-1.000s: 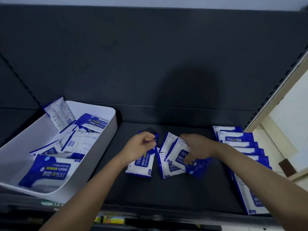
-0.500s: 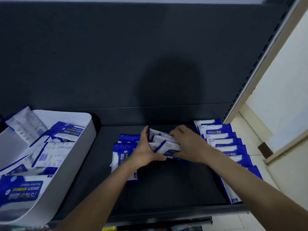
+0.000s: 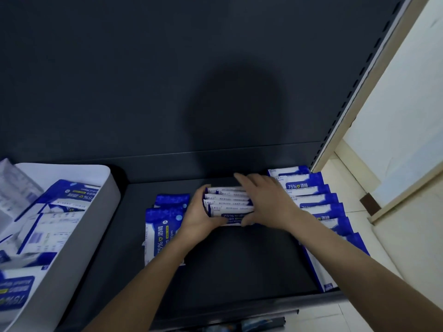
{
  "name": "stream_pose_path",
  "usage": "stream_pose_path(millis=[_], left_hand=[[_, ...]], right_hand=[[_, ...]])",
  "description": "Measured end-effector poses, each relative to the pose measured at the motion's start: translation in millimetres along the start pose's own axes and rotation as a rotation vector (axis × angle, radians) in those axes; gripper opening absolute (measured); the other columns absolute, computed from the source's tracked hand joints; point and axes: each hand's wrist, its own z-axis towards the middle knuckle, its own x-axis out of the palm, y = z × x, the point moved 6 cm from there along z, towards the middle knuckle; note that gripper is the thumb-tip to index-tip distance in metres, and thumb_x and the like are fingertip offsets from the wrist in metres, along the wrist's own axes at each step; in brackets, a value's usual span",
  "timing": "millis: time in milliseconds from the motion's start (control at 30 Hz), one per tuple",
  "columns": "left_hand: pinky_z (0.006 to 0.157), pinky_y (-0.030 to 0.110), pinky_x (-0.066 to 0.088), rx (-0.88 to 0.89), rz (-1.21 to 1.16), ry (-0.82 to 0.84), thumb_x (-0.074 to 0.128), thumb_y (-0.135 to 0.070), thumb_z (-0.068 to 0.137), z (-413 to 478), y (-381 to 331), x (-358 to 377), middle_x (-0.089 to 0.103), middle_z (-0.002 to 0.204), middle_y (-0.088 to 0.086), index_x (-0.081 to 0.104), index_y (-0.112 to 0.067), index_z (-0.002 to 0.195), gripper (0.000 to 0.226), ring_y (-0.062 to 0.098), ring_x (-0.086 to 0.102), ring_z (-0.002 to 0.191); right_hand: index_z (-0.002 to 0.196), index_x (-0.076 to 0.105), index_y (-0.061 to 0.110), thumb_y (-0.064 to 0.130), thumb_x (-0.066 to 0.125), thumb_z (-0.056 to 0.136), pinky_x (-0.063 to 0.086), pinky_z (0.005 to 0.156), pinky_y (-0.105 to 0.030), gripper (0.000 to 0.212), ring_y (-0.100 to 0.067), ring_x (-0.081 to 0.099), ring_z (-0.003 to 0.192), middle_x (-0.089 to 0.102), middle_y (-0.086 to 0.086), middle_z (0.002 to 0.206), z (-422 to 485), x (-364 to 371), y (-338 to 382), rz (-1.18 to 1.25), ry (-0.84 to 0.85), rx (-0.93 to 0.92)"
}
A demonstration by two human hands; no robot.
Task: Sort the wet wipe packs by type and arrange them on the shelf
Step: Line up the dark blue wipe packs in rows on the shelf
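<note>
I'd put myself somewhere past the middle of this job, not near the end. Along the right end of the shelf (image 3: 239, 264) a row of packs (image 3: 316, 200) already stands overlapped from far to near, blue fronts facing me, and that part looks finished.

What I'm working on sits in the middle, towards the back: a small bundle of packs (image 3: 227, 202) on edge, their white top seams showing. My hands are together on it. My left hand (image 3: 201, 216) curls round its left end, and my right hand (image 3: 268, 202) lies over the top and right end with fingers straight and the thumb against the near face, so the bundle is squeezed between them. It stands just left of the finished row; I can't tell whether it touches it.

Just left of my left hand, two flat packs (image 3: 163, 226) lie face up on the shelf, one overlapping the other — laid down but not yet stood up or lined up, I'd say.

The bigger remainder is the white bin (image 3: 112, 188) at the far left. It holds a jumble of loose packs (image 3: 69, 192), some face up, some showing their printed backs. Those need sorting and a place on the shelf — and the near middle of the shelf has room for them.
</note>
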Motion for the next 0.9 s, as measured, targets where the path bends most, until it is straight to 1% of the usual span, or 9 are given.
stream_pose_path(millis=[100, 267, 400, 467, 533, 667, 733, 800, 900], left_hand=[[0.078, 0.012, 0.046, -0.054, 0.001, 0.052, 0.085, 0.0, 0.064, -0.7, -1.4, 5.0, 0.055, 0.11, -0.014, 0.03, -0.029, 0.124, 0.086, -0.002, 0.056, 0.098], [0.07, 0.011, 0.047, -0.07, -0.041, -0.077, 0.084, 0.001, 0.064, 1.9, -6.0, 11.9, 0.057, 0.106, -0.01, 0.035, -0.022, 0.12, 0.079, -0.004, 0.056, 0.09], [0.074, 0.013, 0.048, -0.079, -0.081, -0.121, 0.083, 0.001, 0.066, 8.9, -2.9, 1.2, 0.061, 0.109, -0.005, 0.038, -0.023, 0.118, 0.073, 0.005, 0.061, 0.098], [0.073, 0.013, 0.05, -0.074, -0.104, -0.091, 0.082, 0.001, 0.067, 10.4, -4.0, 2.6, 0.061, 0.112, -0.004, 0.036, -0.023, 0.12, 0.075, 0.003, 0.061, 0.098], [0.077, 0.014, 0.052, -0.061, -0.126, -0.019, 0.084, 0.001, 0.065, 11.6, -7.7, 11.3, 0.06, 0.114, -0.007, 0.033, -0.023, 0.124, 0.081, 0.0, 0.06, 0.1], [0.088, 0.031, 0.055, -0.051, -0.181, 0.019, 0.087, -0.001, 0.06, 18.7, -10.6, 18.2, 0.064, 0.118, -0.004, 0.041, -0.022, 0.129, 0.085, 0.009, 0.063, 0.106], [0.085, 0.026, 0.054, -0.053, -0.171, -0.012, 0.086, 0.001, 0.061, 22.4, -11.4, 12.8, 0.065, 0.115, -0.002, 0.046, -0.023, 0.124, 0.079, 0.008, 0.064, 0.103], [0.082, 0.023, 0.054, -0.05, -0.165, -0.022, 0.085, 0.004, 0.062, 25.3, -13.5, 9.5, 0.065, 0.11, -0.003, 0.048, -0.025, 0.119, 0.074, 0.008, 0.064, 0.099], [0.079, 0.022, 0.055, -0.053, -0.205, -0.021, 0.084, 0.006, 0.062, 29.9, -16.7, 14.0, 0.066, 0.108, -0.004, 0.05, -0.028, 0.114, 0.071, 0.008, 0.065, 0.097]], right_hand=[[0.151, 0.015, 0.023, 0.037, 0.085, 0.066, 0.037, 0.107, -0.033, 0.111, -0.022, 0.04, 0.131, 0.032, -0.006, 0.147, -3.5, 1.4, -20.5, 0.38, 0.055, 0.186], [0.144, 0.035, 0.02, 0.019, 0.082, 0.07, 0.032, 0.095, -0.016, 0.088, -0.017, 0.044, 0.124, 0.04, -0.005, 0.137, 1.7, 6.0, -15.6, 0.507, -0.008, 0.158], [0.15, 0.021, 0.021, 0.02, 0.086, 0.067, 0.036, 0.107, -0.029, 0.106, -0.02, 0.039, 0.133, 0.035, -0.007, 0.148, 3.7, 5.3, -40.0, 0.801, -0.163, 0.343], [0.151, 0.014, 0.022, 0.016, 0.086, 0.067, 0.039, 0.108, -0.036, 0.111, -0.019, 0.039, 0.134, 0.033, -0.003, 0.151, 2.4, 17.2, -40.3, 1.114, -0.13, 0.435], [0.148, 0.017, 0.025, 0.01, 0.085, 0.067, 0.047, 0.099, -0.03, 0.107, -0.01, 0.05, 0.122, 0.044, 0.006, 0.141, 3.9, 29.5, -31.9, 1.275, -0.078, 0.423], [0.147, 0.023, 0.019, -0.003, 0.082, 0.066, 0.052, 0.081, -0.016, 0.102, -0.003, 0.057, 0.108, 0.055, 0.014, 0.122, 9.5, 33.4, -24.1, 1.239, -0.068, 0.328], [0.151, 0.012, 0.021, -0.001, 0.083, 0.066, 0.047, 0.09, -0.014, 0.112, -0.007, 0.049, 0.12, 0.047, 0.011, 0.134, 9.4, 28.5, -28.3, 1.181, -0.057, 0.339], [0.152, 0.004, 0.022, 0.006, 0.085, 0.066, 0.039, 0.106, -0.026, 0.12, -0.013, 0.036, 0.135, 0.033, 0.005, 0.15, 9.8, 21.6, -36.5, 1.103, -0.064, 0.356], [0.152, 0.007, 0.023, 0.011, 0.084, 0.068, 0.034, 0.112, -0.035, 0.115, -0.016, 0.032, 0.139, 0.027, 0.002, 0.155, 14.1, 11.1, -45.2, 1.004, -0.078, 0.344]])
